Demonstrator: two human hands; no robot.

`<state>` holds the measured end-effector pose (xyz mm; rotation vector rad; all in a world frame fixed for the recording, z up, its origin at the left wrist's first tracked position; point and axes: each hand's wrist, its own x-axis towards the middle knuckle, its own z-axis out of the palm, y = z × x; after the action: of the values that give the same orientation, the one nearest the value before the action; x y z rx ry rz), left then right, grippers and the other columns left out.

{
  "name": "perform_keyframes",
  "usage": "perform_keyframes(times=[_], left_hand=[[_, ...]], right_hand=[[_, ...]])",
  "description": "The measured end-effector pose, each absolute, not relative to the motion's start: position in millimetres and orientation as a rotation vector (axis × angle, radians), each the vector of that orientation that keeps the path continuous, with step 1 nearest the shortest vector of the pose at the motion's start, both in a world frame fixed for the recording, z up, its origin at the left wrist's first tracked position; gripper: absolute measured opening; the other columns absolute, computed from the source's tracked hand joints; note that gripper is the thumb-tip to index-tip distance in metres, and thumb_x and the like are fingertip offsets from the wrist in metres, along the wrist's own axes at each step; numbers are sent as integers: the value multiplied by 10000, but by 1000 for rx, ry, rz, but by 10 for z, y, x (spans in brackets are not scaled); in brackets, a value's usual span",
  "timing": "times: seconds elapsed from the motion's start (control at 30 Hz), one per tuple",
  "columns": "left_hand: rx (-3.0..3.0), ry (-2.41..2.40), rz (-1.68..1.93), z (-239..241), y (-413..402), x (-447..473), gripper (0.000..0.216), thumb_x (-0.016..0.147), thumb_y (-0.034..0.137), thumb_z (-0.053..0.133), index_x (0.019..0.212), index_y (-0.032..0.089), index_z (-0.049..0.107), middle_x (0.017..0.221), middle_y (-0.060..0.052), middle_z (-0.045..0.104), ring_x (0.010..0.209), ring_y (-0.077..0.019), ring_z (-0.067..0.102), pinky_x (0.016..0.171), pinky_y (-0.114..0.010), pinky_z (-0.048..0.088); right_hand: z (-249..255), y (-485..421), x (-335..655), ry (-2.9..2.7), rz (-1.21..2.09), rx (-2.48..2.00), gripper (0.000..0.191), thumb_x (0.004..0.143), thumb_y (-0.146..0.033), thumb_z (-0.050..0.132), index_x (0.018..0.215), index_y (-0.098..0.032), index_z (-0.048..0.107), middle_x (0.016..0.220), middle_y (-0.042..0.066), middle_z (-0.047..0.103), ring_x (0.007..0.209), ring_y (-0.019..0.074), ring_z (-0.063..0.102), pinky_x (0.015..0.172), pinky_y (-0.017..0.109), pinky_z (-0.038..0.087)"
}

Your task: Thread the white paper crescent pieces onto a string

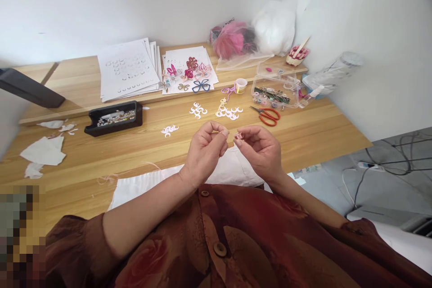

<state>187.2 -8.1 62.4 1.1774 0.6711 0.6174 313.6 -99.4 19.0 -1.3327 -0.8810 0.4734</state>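
My left hand [205, 148] and my right hand [259, 148] are raised close together over the near edge of the wooden table [303, 135]. Both are closed in a pinch. My right hand's fingertips hold a small pale pinkish piece [239, 136]. What my left thumb and fingers pinch is too small to make out, perhaps a thin thread. A white cloth [232, 168] lies under my hands. Small white cut-out shapes lie just beyond, in a left group [169, 130], a middle group [198, 110] and a right group [230, 112].
Red-handled scissors [270, 116], a clear plastic box of supplies [275, 92], a black tray of beads [114, 118], stacked printed sheets [128, 69], finished coloured ornaments on paper [189, 74], bags at the back corner [243, 42], and paper scraps [45, 150] at left. Cables lie on the floor [381, 166] at right.
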Motion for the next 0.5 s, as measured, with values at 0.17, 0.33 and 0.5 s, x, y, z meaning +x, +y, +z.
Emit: perform_keyframes(times=[0.17,0.33,0.5], left_hand=[[1173,662,571,600,-60,1857,308,848,446,759,882,214,559,506,98,408,467,-75,301,491,-230,202],[1310,676,503,608,-28,1830,415,755,481,873,990,162,747,525,88,392,499,-74,270,499,-251,177],[1352,732,530,594,-18,1841,371,765,484,849,947,161,825,524,62,415,517,-83,283,508,-259,200]], right_hand=[[188,-999,3142,-877,462,-1337,210,842,-339,817,991,-237,710,913,43,777,788,171,705,700,317,575],[201,-1017,3144,-938,389,-1337,158,865,-270,797,997,-242,716,915,32,756,788,163,698,671,304,560],[204,-1023,3149,-994,261,-1361,152,862,-240,784,998,-246,717,916,33,751,776,168,697,648,312,560]])
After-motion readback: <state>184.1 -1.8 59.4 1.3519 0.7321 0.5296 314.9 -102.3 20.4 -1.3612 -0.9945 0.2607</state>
